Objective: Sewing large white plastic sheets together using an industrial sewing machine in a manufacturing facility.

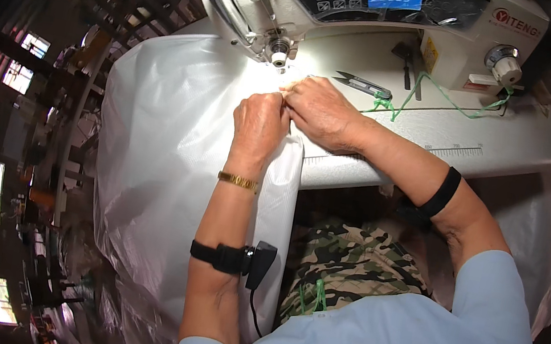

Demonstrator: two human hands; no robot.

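Observation:
Both hands meet just below the needle area of a white sewing machine [361, 21]. My left hand [258, 123] is closed, knuckles up, on the edge of a large sheet of shiny white ribbed fabric [162, 145]. My right hand [323, 110] presses against it from the right, its fingers bent and pinched together on the same fabric edge near the lamp's glare. Its fingertips are partly hidden by the bright light. The fabric spreads left of the machine and hangs down over the table's front edge.
Thread snips [364, 85] lie on the machine bed to the right of my hands, tied with green cord [419, 87] that runs to the machine's dial [505, 63]. A dark small tool [405, 64] lies behind them. A ruler scale [456, 151] marks the front edge.

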